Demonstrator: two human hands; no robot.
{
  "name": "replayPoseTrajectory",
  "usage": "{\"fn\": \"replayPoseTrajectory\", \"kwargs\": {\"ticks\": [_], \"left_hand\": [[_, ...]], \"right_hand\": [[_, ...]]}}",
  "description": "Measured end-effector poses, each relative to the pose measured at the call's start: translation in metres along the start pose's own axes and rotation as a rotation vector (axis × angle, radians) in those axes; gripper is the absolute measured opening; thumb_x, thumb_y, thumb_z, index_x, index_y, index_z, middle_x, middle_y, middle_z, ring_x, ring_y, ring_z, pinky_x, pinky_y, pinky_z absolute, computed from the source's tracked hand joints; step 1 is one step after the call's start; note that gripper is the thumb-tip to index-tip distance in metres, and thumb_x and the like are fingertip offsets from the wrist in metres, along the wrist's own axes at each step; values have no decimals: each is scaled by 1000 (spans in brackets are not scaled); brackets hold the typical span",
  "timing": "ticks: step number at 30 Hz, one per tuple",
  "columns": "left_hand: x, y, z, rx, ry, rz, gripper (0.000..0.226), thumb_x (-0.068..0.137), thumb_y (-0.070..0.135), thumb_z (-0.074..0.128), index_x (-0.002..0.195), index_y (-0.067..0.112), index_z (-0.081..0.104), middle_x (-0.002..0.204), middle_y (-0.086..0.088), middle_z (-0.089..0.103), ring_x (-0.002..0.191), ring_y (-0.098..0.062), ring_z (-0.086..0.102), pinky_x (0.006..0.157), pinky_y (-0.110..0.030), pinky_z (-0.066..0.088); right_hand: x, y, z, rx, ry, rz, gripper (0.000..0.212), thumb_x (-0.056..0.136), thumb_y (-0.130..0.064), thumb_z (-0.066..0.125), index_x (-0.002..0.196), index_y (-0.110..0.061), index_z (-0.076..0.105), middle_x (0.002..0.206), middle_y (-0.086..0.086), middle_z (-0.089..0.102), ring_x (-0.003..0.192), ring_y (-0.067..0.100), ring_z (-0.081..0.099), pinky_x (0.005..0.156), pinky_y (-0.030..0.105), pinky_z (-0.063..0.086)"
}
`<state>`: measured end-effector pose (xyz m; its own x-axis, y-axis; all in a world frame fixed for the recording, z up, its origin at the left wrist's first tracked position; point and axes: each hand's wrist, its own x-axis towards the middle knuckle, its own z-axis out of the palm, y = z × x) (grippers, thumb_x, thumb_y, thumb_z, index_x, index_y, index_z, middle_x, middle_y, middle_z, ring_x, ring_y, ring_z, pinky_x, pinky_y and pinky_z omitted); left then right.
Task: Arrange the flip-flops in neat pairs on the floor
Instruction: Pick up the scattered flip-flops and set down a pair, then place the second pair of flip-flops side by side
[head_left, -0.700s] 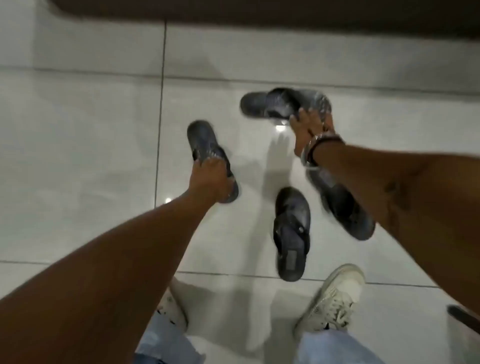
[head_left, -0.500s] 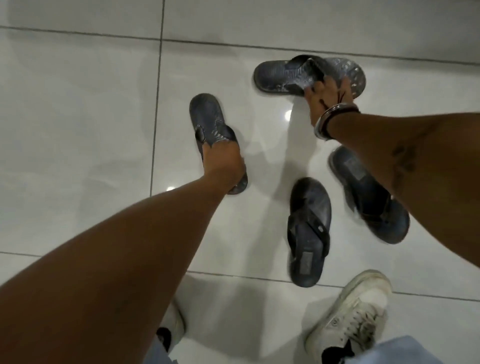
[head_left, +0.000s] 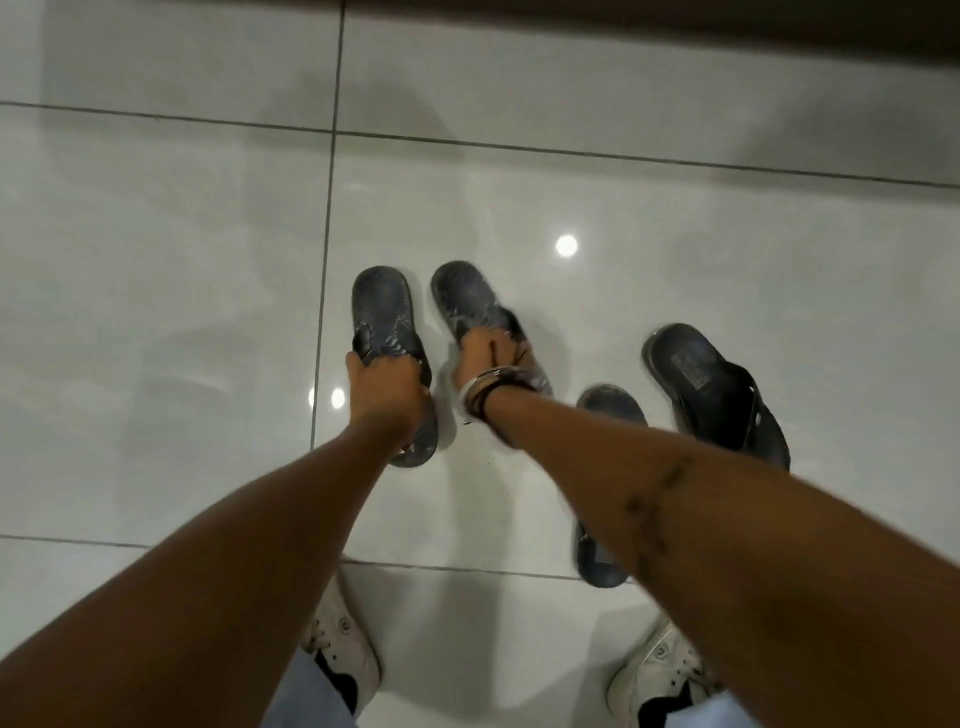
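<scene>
Four flip-flops are seen on the glossy tiled floor (head_left: 675, 270), and the first pair is being set side by side. The left flip-flop (head_left: 382, 306) is gripped at its strap by the left hand (head_left: 387, 387), fingers clenched around it. The right flip-flop (head_left: 470, 304) is held by the right hand (head_left: 488, 358), fingers closed over its strap and mid-sole; bangles (head_left: 485, 389) are worn at that wrist. Both toes are pointed away, the two soles near but angled apart slightly.

Pairing of the first two is judged to be the step in hand. Next, the heels would need to be drawn parallel and the grips released, and then the darker flip-flop (head_left: 711, 384) and the half-hidden flip-flop (head_left: 610, 410), lying skewed to the right, would need to be matched.

Soles appear rubbery, rounded and oval, with a marbled grey print on the held pair. The darker one looks smoother, with a square stamp at the heel. White sneakers (head_left: 340, 654) are glimpsed below.
</scene>
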<state>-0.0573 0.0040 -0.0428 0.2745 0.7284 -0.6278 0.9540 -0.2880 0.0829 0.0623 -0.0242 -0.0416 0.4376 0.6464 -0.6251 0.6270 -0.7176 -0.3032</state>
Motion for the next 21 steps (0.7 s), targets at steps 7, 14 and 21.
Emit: {"fn": "replayPoseTrajectory", "kwargs": {"ticks": [7,14,21], "left_hand": [[-8,-19,20,120,17,119,7,86,21,57,87,23,64,85,-1,65,98,-28,56,104,-46,21],[-50,32,7,29,225,-13,22,92,20,48,90,8,67,95,-16,68,91,-35,60,93,-47,37],[-101,187,61,-924,-291,-690,51,90,40,53,121,-1,58,117,-20,65,106,-39,63,92,-42,52]], "right_hand": [[-32,-17,43,217,18,103,31,95,-24,42,111,-7,63,117,22,63,109,39,57,99,48,45],[-49,88,-23,232,158,-90,27,85,-19,56,108,-7,65,117,18,59,104,36,56,89,43,48],[-71,277,-59,-334,-100,119,44,93,-33,51,132,-14,46,151,14,30,140,32,23,116,48,18]]}}
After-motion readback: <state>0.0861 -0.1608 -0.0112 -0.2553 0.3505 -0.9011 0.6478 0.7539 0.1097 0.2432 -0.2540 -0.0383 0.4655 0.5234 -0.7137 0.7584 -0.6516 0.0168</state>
